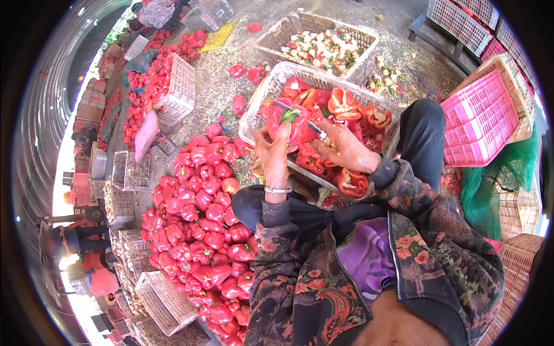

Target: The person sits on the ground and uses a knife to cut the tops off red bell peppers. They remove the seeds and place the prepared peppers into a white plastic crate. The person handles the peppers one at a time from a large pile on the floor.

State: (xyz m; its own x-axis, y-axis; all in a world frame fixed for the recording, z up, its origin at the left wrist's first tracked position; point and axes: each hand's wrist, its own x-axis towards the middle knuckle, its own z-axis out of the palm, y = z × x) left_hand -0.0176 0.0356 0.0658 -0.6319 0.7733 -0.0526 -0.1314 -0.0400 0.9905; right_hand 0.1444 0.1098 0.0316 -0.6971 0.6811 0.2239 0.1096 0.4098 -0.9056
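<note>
My left hand (273, 153) holds a red bell pepper (298, 129) with its green stem facing up, the thumb near the stem. In my right hand (342, 145) is a knife (315, 128), its blade at the pepper beside the stem. Both hands are over a white plastic crate (270, 82) that holds cut red pepper pieces (344, 104), some showing their hollow insides. Just behind it stands another crate (368, 36) with cut-out pepper cores and stems (324, 47). A large heap of whole red peppers (203, 212) lies to my left.
A pink crate (480, 119) and green netting (480, 203) are at my right. Loose peppers (238, 104) and scraps lie on the floor. More crates (177, 86) and pepper heaps stand farther left. One person (156, 13) is at the top left, another (71, 240) at the far left.
</note>
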